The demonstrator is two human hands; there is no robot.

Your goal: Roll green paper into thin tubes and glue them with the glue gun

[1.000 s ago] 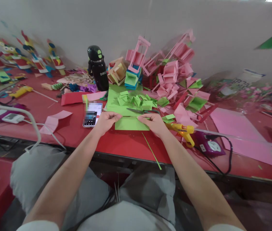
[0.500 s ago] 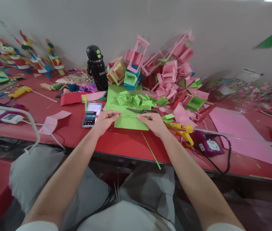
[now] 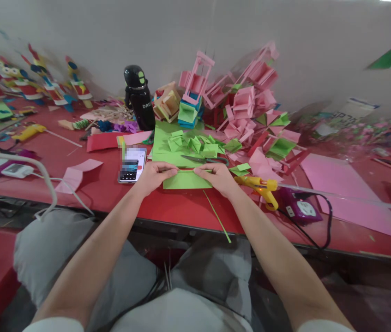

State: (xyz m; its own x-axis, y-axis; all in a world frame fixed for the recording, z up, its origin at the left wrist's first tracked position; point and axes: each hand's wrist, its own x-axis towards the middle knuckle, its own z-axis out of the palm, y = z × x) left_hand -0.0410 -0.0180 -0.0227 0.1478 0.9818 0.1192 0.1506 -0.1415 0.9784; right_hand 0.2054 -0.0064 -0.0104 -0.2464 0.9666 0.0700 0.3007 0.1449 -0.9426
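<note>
The near edge of the red tabletop runs just below both wrists. The band of bare red between that edge and the fingers is open, except for a thin green paper strip that lies slanted below the right hand and overhangs the edge. Left of the left hand, a white-cased smartphone lies just beside the knuckles. Right of the right hand, a yellow plastic glue gun lies close to the wrist, with a purple power socket and its black cord beyond it. Just behind the fingertips lie metal scissors with dark handles, and past them a heap of small folded green paper pieces.

The light-green rectangular paper sheet lies flat on the tabletop between the two hands, its far edge turned up into a narrow fold. The left fingers are closed in a pinch on the left end of that fold, and the right fingers are closed in a pinch on its right end. The rest of the sheet spreads toward the person, below and between the fingertips
</note>
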